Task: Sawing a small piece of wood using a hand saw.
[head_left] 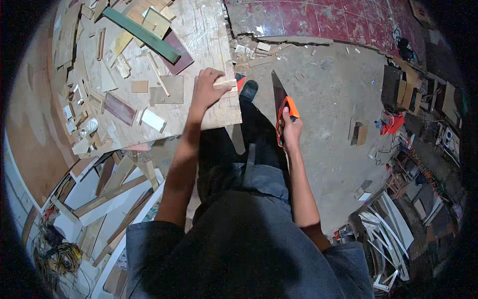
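My right hand (290,130) is closed round the orange handle of a handsaw (280,93). The saw's dark blade points up and away from me, to the right of the table edge and apart from the wood. On the table's right edge, my left hand (205,90) holds down a small pale wood strip (228,83), fingers curled on its far side and thumb on its near side. The strip's right end lies at the table's edge; its left end is hidden under the hand.
The plywood table (206,47) bears a green bar (142,35), a dark red board (177,52), a white block (153,120) and several offcuts. Boards (112,194) lean below it at left. Right of me is concrete floor (323,99), with scrap piles (393,229) at its edge.
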`<state>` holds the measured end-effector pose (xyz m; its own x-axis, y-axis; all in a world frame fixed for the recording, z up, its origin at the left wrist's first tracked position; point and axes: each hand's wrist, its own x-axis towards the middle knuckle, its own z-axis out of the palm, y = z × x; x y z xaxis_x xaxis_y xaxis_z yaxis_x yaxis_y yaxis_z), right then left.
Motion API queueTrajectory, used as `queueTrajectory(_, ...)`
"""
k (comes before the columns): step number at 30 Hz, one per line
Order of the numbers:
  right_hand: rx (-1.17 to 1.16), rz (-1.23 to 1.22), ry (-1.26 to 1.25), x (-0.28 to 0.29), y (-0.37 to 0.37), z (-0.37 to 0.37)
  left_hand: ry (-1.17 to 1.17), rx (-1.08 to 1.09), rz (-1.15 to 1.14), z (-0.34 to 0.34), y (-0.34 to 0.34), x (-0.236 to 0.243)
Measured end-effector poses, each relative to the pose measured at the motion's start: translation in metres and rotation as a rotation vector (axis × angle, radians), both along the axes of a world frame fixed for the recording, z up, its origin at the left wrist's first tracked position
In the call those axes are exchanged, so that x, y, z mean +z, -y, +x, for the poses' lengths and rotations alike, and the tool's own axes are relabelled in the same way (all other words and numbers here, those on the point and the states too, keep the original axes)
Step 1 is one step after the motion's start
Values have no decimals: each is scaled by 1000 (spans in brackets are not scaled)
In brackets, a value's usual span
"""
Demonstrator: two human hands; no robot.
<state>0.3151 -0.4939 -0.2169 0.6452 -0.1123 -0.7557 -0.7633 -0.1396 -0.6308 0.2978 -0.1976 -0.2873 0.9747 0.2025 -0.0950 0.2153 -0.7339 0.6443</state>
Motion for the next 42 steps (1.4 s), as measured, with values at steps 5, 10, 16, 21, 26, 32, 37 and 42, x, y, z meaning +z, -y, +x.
queueTrajectory(5, 17, 17, 31, 6, -11, 10, -13, -52, -14, -39, -20, -5)
queueTrajectory(10, 34, 34, 84, 18, -8, 15, -73, 472, -277, -51, -7, 16)
queueTrajectory(16, -3, 92, 160, 42, -20, 7, 71, 627, -611, -79, 11, 48)
queueTrajectory(21, 50, 61, 213, 45, -22, -14, 13, 525, -889, -84, 26, 87)
queueTrajectory(26, 77, 25, 327, 54, -31, -42, -94, 350, -805, -101, 21, 113)
queueTrajectory(32, 65, 87, 287, 89, -40, -68, -92, 245, -741, -104, 18, 101)
queueTrajectory(37, 109, 72, 347, 85, -37, -82, -99, 253, -647, -82, 19, 62)
queueTrajectory(42, 90, 51, 343, 74, -23, -85, -107, 361, -655, -60, 34, 39)
